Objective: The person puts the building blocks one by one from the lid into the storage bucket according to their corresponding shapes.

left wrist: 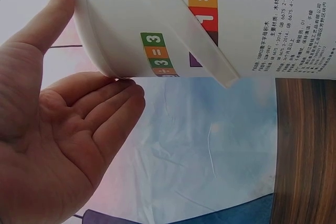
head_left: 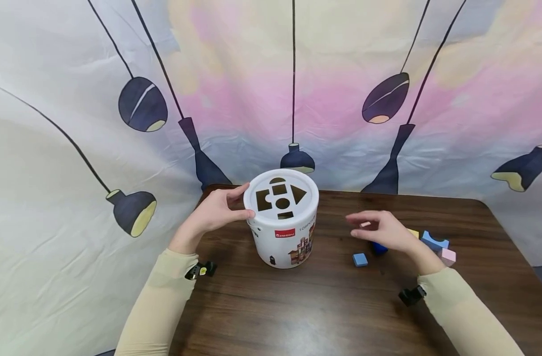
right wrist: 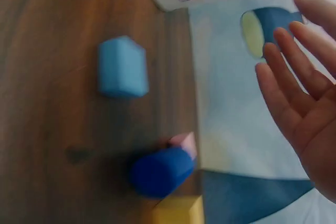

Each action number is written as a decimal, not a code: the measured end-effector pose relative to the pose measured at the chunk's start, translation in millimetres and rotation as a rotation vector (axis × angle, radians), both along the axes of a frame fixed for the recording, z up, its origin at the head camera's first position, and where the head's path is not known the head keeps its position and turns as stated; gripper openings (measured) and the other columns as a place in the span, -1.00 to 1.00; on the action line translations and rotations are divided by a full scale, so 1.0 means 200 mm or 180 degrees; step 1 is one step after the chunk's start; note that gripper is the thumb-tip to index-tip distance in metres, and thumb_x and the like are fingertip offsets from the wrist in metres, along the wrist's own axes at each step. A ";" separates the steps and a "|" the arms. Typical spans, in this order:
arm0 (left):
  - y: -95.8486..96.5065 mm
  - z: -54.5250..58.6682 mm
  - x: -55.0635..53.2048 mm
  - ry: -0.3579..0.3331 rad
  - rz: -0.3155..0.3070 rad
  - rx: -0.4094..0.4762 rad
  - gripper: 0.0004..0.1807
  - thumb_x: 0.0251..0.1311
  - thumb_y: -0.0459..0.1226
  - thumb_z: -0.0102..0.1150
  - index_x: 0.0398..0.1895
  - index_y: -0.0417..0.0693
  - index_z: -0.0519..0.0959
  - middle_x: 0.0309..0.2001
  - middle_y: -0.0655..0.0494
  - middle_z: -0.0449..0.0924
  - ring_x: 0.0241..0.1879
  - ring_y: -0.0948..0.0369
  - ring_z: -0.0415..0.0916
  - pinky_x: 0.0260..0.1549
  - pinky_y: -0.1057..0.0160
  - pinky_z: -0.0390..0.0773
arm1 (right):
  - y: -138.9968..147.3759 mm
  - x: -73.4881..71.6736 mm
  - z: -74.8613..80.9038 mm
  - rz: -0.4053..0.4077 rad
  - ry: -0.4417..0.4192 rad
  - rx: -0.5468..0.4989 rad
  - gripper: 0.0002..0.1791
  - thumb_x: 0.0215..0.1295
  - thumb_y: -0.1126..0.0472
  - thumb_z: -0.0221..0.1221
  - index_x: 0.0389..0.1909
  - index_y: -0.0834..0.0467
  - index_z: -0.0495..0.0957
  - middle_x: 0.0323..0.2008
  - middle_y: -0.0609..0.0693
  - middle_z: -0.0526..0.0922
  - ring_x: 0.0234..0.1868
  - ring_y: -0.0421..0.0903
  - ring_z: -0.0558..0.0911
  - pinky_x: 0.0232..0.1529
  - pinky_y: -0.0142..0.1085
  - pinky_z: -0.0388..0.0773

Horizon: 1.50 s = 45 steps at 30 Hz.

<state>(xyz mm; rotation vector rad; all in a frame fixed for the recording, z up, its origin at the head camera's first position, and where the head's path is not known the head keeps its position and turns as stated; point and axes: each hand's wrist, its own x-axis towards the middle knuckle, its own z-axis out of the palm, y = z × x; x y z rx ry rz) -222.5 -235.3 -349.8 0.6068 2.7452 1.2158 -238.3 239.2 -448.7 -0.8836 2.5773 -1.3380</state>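
Note:
A white bucket (head_left: pixel 264 244) with printed pictures stands upright on the table, its white lid (head_left: pixel 266 216) cut with shaped holes. At the lid's left rim, my left hand (head_left: pixel 213 210) touches with thumb and forefinger spread apart. The left wrist view has this hand (left wrist: pixel 63 124) with fairly straight fingers, tips right at the bucket's edge. My right hand (head_left: pixel 382 230) hovers right of the bucket, fingers extended and holding nothing. Near it lie a light blue block (head_left: pixel 360 259), a dark blue cylinder (right wrist: pixel 160 171) and a small pink block (right wrist: pixel 184 144).
Right of the right hand, partly behind its wrist, are a blue arch block (head_left: pixel 433 242), a pink block (head_left: pixel 447 256) and a yellow block (head_left: pixel 413 233). The brown wooden table (head_left: pixel 280 306) ends at a fabric backdrop (head_left: pixel 342 99) printed with hanging lamps.

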 end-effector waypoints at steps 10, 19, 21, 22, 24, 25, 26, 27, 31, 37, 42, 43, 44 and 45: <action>0.00 -0.01 -0.02 0.0000 0.0030 0.0005 0.02 0.22 0.00 0.60 0.65 -0.07 0.29 0.55 -0.04 0.37 0.44 0.07 0.46 0.31 -0.05 0.55 | 0.11 0.07 -0.15 0.0119 -0.0307 0.0531 -0.54 0.42 0.17 0.43 0.26 0.26 0.69 0.02 0.10 0.77 -0.18 -0.13 0.70 -0.22 -0.32 0.65; -0.01 -0.01 0.00 0.0011 0.0055 -0.0029 0.01 0.19 0.02 0.61 0.64 -0.03 0.31 0.53 -0.02 0.40 0.43 0.08 0.47 0.29 -0.05 0.57 | 0.09 0.12 -0.21 0.0143 -0.0141 0.0677 -0.59 0.36 0.21 0.48 0.20 0.15 0.74 0.05 -0.02 0.77 -0.10 -0.15 0.72 -0.15 -0.31 0.71; -0.01 -0.01 0.00 0.0026 0.0053 -0.0036 0.01 0.20 0.02 0.61 0.64 -0.03 0.31 0.52 -0.02 0.41 0.44 0.08 0.47 0.29 -0.05 0.57 | 0.08 0.13 -0.22 0.0163 -0.0078 0.0715 -0.59 0.35 0.20 0.48 0.19 0.16 0.74 0.05 -0.01 0.77 -0.10 -0.13 0.73 -0.14 -0.30 0.71; -0.01 -0.01 0.00 0.0033 0.0055 -0.0042 0.01 0.19 0.02 0.61 0.64 -0.03 0.31 0.52 -0.02 0.42 0.43 0.08 0.47 0.29 -0.05 0.57 | 0.08 0.13 -0.22 0.0171 -0.0056 0.0738 -0.59 0.35 0.20 0.48 0.19 0.16 0.74 0.05 0.00 0.77 -0.10 -0.13 0.73 -0.14 -0.30 0.72; -0.01 -0.01 -0.01 0.0035 0.0050 -0.0036 0.01 0.19 0.03 0.62 0.64 -0.03 0.32 0.51 -0.03 0.43 0.43 0.08 0.47 0.29 -0.05 0.57 | 0.07 0.13 -0.22 0.0185 -0.0007 0.0780 -0.58 0.34 0.20 0.49 0.19 0.18 0.74 0.06 0.02 0.77 -0.08 -0.12 0.73 -0.12 -0.28 0.73; -0.01 -0.01 -0.01 0.0036 0.0049 -0.0037 0.01 0.19 0.03 0.62 0.64 -0.03 0.32 0.51 -0.03 0.43 0.43 0.08 0.47 0.29 -0.05 0.57 | 0.07 0.13 -0.23 0.0181 0.0010 0.0801 -0.58 0.34 0.20 0.49 0.18 0.18 0.74 0.06 0.03 0.76 -0.06 -0.12 0.73 -0.11 -0.27 0.73; 0.00 -0.01 -0.01 0.0035 0.0047 -0.0034 0.01 0.19 0.03 0.62 0.64 -0.03 0.32 0.51 -0.03 0.43 0.43 0.08 0.47 0.29 -0.06 0.57 | 0.07 0.13 -0.23 0.0180 0.0029 0.0818 -0.58 0.33 0.20 0.49 0.18 0.18 0.74 0.08 0.04 0.76 -0.04 -0.11 0.74 -0.10 -0.26 0.73; 0.00 0.00 -0.01 0.0031 0.0050 -0.0036 0.02 0.18 0.03 0.62 0.64 -0.03 0.32 0.50 -0.03 0.43 0.42 0.09 0.48 0.28 -0.06 0.58 | 0.06 0.13 -0.23 0.0184 0.0049 0.0834 -0.59 0.33 0.21 0.50 0.18 0.17 0.75 0.09 0.05 0.76 -0.03 -0.10 0.74 -0.09 -0.25 0.74; -0.01 0.00 -0.01 0.0019 0.0074 -0.0080 0.01 0.19 0.04 0.61 0.64 -0.03 0.31 0.51 -0.03 0.43 0.42 0.08 0.48 0.28 -0.06 0.57 | 0.05 0.12 -0.24 0.0209 0.0076 0.0887 -0.59 0.33 0.19 0.50 0.18 0.15 0.76 0.12 0.06 0.75 0.03 -0.06 0.74 -0.07 -0.25 0.74; -0.01 0.00 -0.01 0.0031 0.0092 -0.0134 0.01 0.20 0.03 0.60 0.64 -0.02 0.31 0.50 -0.04 0.43 0.43 0.07 0.47 0.29 -0.05 0.57 | 0.05 0.13 -0.24 0.0204 0.0059 0.0934 -0.59 0.33 0.20 0.50 0.18 0.14 0.76 0.13 0.07 0.75 0.06 -0.02 0.73 -0.06 -0.25 0.73; -0.01 0.00 -0.01 0.0023 0.0076 -0.0093 0.00 0.21 0.02 0.60 0.64 -0.02 0.31 0.51 -0.03 0.43 0.42 0.07 0.48 0.28 -0.06 0.58 | 0.05 0.14 -0.25 0.0142 0.0036 0.0963 -0.59 0.32 0.23 0.50 0.18 0.15 0.76 0.13 0.09 0.75 0.05 -0.03 0.73 -0.07 -0.25 0.73; -0.01 0.00 -0.01 0.0018 0.0076 -0.0089 0.00 0.21 0.02 0.60 0.64 -0.01 0.31 0.51 -0.03 0.43 0.42 0.07 0.48 0.27 -0.06 0.58 | 0.05 0.14 -0.25 0.0127 0.0029 0.0976 -0.59 0.31 0.23 0.50 0.18 0.14 0.76 0.13 0.09 0.75 0.05 -0.03 0.73 -0.08 -0.25 0.73; -0.01 0.00 -0.01 0.0010 0.0076 -0.0083 0.00 0.21 0.02 0.60 0.64 -0.01 0.31 0.51 -0.03 0.43 0.42 0.07 0.49 0.27 -0.06 0.59 | 0.05 0.14 -0.25 0.0111 0.0028 0.0993 -0.59 0.31 0.23 0.51 0.17 0.14 0.76 0.13 0.09 0.75 0.04 -0.04 0.73 -0.08 -0.25 0.72; -0.01 0.00 -0.01 0.0008 0.0079 -0.0084 0.00 0.21 0.02 0.60 0.64 -0.01 0.31 0.51 -0.03 0.43 0.42 0.07 0.49 0.27 -0.06 0.59 | 0.05 0.14 -0.25 0.0099 0.0033 0.1011 -0.59 0.31 0.23 0.51 0.17 0.14 0.76 0.13 0.09 0.75 0.04 -0.05 0.73 -0.08 -0.25 0.72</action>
